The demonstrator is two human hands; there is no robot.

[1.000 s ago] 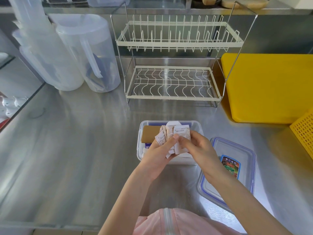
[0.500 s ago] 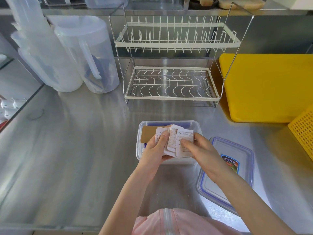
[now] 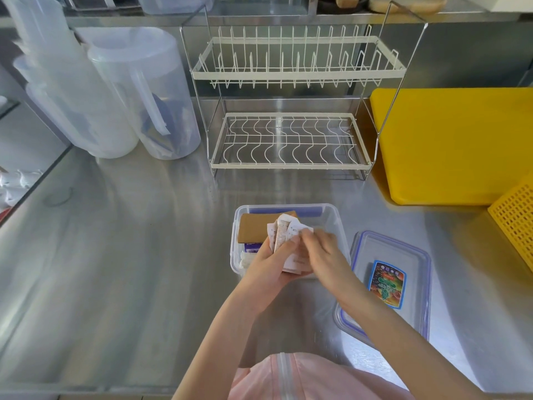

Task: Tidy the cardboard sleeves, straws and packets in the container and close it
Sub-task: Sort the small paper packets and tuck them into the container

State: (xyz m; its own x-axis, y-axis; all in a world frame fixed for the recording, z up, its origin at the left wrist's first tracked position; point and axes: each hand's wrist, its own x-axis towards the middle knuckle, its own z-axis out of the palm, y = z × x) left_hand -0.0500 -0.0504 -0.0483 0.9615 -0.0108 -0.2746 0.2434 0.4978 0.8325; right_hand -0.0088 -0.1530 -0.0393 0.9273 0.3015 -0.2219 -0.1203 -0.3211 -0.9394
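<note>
Worktop [image 3: 121,255]: stainless, bare at left and front. Container, lid and dish rack are borne on it.
Cutting board [image 3: 455,145]: yellow, far right, well apart from work area. No obstruction noted.
Dish rack [image 3: 291,111]: two-tier wire, nothing on it, behind container w/ clear gap between.
Jugs [image 3: 138,90]: translucent, back left, well apart. Not in the way.
Basket [image 3: 516,220]: yellow, at right edge, near lid but not touching.
Lid [image 3: 403,255]: off, laid on worktop just right of container; right forearm passes over its near-left corner. Closing judged not yet begun.
Container [image 3: 331,217]: clear, open, centre. Near rim hidden by both hands.
Cardboard sleeves [image 3: 253,229]: brown, flat, in left-rear part of container.
Straws: not identified w/ certainty; purple item below sleeves too obscured to name.
Packets [image 3: 284,230]: white, printed, held as bunch above container, not resting inside.
Change: vs. 1 s ago, bunch is seen lower and more gathered; fanned tops have been drawn together. Packets judged to be in squaring-up, approx. mid-task.
Left hand [image 3: 274,264]: fingers clenched around lower part of bunch, thumb across front.
Right hand [image 3: 320,249]: fingertips pinched on upper right edge of bunch; slightly blurred.
Obstruction: free floor in container's right part is hidden by hands; room for packets cannot be confirmed.
</note>
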